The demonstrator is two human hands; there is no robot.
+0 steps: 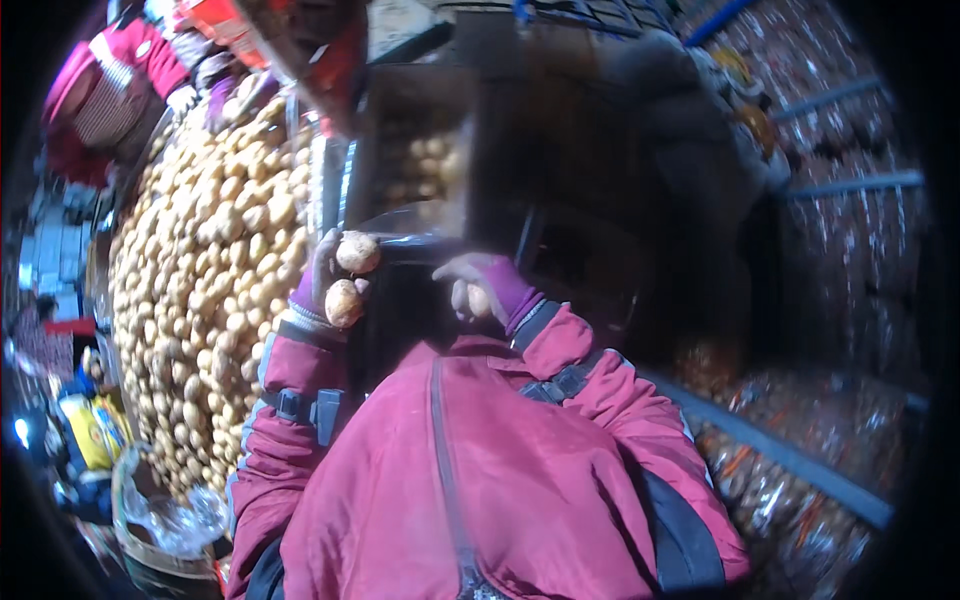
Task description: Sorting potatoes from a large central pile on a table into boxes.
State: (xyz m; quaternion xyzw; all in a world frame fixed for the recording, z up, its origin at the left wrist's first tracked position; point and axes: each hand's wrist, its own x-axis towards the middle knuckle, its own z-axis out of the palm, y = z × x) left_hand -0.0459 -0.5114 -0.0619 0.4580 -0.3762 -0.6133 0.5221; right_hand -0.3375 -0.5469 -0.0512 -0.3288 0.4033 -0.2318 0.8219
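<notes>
My left hand (319, 281), in a purple glove, holds two potatoes, an upper one (358, 252) and a lower one (344, 303), at the right edge of a large heap of potatoes (217, 262). To its right, my right hand (480, 289), in a purple and pale glove, is curled around a smaller potato (478, 300), its index finger pointing left. Beyond both hands stands a box (469, 150) with potatoes (427, 165) inside and clear plastic film (412, 225) at its near edge.
At the upper left a co-worker's gloved hands (225, 97) reach onto the far end of the heap. A round bin (120, 517) with clear plastic (187, 521) stands at the lower left. Stacked bags (795, 465) behind metal bars (787, 457) line the right side.
</notes>
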